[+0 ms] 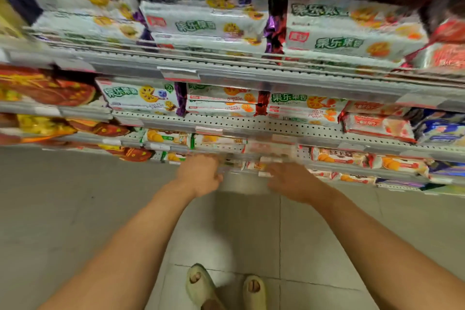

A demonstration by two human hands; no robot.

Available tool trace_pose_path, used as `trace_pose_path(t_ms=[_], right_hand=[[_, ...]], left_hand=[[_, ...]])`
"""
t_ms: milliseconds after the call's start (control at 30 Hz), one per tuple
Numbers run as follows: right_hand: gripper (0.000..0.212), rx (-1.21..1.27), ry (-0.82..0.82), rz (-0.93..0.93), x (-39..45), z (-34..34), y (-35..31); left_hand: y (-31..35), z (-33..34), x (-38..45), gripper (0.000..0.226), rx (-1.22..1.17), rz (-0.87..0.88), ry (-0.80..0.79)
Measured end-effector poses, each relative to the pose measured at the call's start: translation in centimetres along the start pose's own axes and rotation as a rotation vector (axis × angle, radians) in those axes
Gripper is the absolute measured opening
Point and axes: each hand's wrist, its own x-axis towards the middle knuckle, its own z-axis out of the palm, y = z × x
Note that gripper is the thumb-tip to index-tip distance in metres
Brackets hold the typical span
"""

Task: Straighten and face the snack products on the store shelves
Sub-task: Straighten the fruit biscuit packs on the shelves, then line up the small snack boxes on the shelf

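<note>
Two pale slippers on the tile floor closest to us, then both bare forearms stretching down & fwd to the low shelf. Left hand sits at the front edge of that low shelf, fingers reaching in among the packs; right hand just beside it, fingers extended toward the same spot. Heavy blur here, so can't tell if either hand actually has a pack pinched or is only touching — fingers partly hidden behind the shelf lip. The task's goods, the snack packs, lie flat in that low row between and just above the two hands, white/orange wrappers, w/ more of the same type running off to the right. Judging by the look: light, film-wrapped biscuit trays, slick wrapper, semi-stiff body but crushable contents, so no squeezing. Best hold prob. on the long sides, thumb on top, fingers under, then slide fwd to the lip & square up. Upper shelves carry bigger white cookie boxes, well apart from the hands.
</note>
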Motion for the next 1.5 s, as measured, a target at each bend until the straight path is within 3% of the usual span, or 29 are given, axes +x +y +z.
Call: trace_pose_path(t_ms=[100,200,300,467,700,900,1067,1233,1333,1400,1500], right_hand=[[0.067,0.105,-0.035,0.007,-6.7,-0.1,-1.6],[0.05,0.235,-0.009,-0.022,-13.2,-0.3,-4.4],[0.046,0.388,0.026,-0.062,-17.8,0.6,-6.0],[0.042,0.487,0.057,-0.07,-20.7,0.0,-10.2],[0.049,0.391,0.038,-0.094,-18.9,-0.6,-18.9],[0.043,0.393,0.206,-0.096,-15.4,-0.8,-29.7],[0.045,0.39,0.245,-0.157,-13.0,-2.0,-38.2],[0.057,0.385,0.291,-0.183,-11.7,-2.4,-42.3],[0.054,0.383,0.25,-0.182,-10.4,-2.4,-44.0],[0.065,0.393,0.259,-0.185,-9.4,-2.6,-44.8],[0.057,0.369,0.256,-0.198,-7.4,-3.4,-46.0]], left_hand=[[0.8,-2.3,-6.9,0.053,-0.201,-0.014,-0.071],[1.8,-4.6,-13.7,0.059,-0.341,-0.03,-0.024],[2.5,-5.2,-20.0,0.067,-0.487,-0.06,0.072],[1.1,-5.1,-27.3,0.045,-0.693,-0.135,0.259],[-6.9,-6.7,-32.0,0.043,-0.717,-0.131,0.369],[-18.2,-9.6,-36.2,0.039,-0.724,-0.159,0.467],[-26.4,-10.0,-38.9,0.038,-0.743,-0.223,0.526],[-31.2,-9.8,-39.1,0.059,-0.807,-0.26,0.588],[-32.6,-10.4,-38.1,0.041,-0.841,-0.286,0.603],[-33.3,-10.7,-37.4,0.039,-0.84,-0.266,0.608],[-34.3,-11.7,-36.2,0.04,-0.821,-0.268,0.609]])
